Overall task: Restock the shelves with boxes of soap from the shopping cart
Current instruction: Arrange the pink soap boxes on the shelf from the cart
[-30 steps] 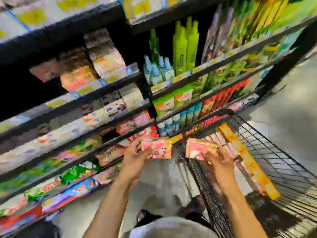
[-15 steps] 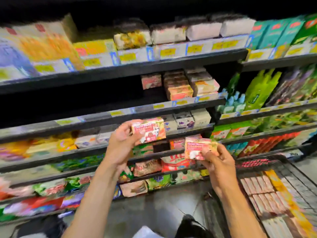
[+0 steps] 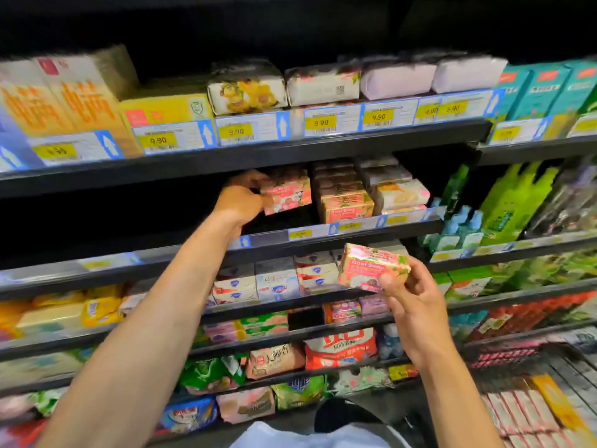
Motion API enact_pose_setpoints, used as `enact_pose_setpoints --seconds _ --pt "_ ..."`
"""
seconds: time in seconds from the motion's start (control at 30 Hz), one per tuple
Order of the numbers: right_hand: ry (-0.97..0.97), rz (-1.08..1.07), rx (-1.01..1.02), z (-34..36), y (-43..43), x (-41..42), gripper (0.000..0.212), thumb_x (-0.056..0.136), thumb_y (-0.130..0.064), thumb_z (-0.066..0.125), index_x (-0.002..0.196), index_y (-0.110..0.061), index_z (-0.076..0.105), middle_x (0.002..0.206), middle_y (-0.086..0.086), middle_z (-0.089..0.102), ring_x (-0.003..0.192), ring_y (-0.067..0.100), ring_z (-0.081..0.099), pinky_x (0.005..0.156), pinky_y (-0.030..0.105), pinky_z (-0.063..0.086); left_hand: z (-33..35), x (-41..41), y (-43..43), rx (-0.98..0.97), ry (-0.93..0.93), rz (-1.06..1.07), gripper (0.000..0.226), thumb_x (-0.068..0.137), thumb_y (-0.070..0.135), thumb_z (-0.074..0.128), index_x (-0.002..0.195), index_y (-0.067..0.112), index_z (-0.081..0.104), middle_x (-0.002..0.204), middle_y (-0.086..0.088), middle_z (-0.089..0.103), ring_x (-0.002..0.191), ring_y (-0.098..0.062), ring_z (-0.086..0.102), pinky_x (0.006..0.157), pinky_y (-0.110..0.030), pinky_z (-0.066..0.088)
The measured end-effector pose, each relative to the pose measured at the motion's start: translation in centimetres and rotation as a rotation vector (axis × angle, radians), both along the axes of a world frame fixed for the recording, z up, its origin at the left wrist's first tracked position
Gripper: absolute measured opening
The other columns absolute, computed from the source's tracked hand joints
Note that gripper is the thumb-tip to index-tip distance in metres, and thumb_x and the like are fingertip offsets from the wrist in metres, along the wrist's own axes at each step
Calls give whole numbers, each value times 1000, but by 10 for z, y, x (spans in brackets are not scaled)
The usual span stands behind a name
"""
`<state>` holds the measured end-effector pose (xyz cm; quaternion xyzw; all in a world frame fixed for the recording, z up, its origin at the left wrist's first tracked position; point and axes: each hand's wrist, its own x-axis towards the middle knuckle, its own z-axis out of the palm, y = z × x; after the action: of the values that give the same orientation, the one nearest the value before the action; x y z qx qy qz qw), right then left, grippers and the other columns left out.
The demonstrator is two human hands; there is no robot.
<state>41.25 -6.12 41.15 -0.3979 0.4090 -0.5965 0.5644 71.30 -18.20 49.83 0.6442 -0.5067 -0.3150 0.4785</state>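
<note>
My left hand (image 3: 241, 198) reaches into the second shelf (image 3: 355, 232) and grips a pink soap box (image 3: 287, 194) there, just left of a stack of matching pink soap boxes (image 3: 345, 202). My right hand (image 3: 412, 297) holds a second pink soap box (image 3: 371, 266) lower down, in front of the third shelf, tilted with its front face toward me. The shopping cart (image 3: 517, 360) sits at the bottom right with several flat pink boxes (image 3: 517, 412) lying in it.
The second shelf is dark and bare to the left of my left hand. Price tags (image 3: 319, 122) line the top shelf edge under wrapped packs. Green bottles (image 3: 513, 202) stand on the right. Lower shelves hold white soap boxes (image 3: 277, 281) and bagged goods.
My left hand has risen from chest height and carried its soap box up into the second shelf. My right hand stays low with its box. The view has tilted up from the cart.
</note>
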Motion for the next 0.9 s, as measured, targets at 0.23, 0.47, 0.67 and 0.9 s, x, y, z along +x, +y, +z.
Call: enact_pose_setpoints --seconds 0.23,0.47,0.67,0.9 --pt "16 26 -2 -14 -36 0 34 88 -10 75 121 -14 66 113 9 75 109 26 72 82 24 58 -24 5 -51 41 -165 -33 42 69 3 89 93 29 65 103 -4 67 108 -30 66 94 -50 56" --pt "-18 91 -21 -15 -53 6 44 84 -14 76 126 -16 64 116 7 75 109 24 71 87 34 56 -22 8 -63 -2 -372 -41 51 72 6 88 116 7 63 111 -7 64 104 -24 61 93 -35 53" --pt "-24 110 -38 -18 -58 8 43 81 -15 76 123 -16 66 113 6 76 108 23 72 84 29 56 -17 6 -69 3 -571 -16 69 75 16 87 134 12 52 137 -10 58 126 -27 55 104 -33 45" --pt "-11 144 -64 -17 -59 11 43 79 -11 75 121 -14 66 107 1 77 106 22 73 81 26 59 -12 1 -73 -6 -533 -130 69 83 8 80 145 14 51 145 -6 55 133 -23 51 101 -21 38"
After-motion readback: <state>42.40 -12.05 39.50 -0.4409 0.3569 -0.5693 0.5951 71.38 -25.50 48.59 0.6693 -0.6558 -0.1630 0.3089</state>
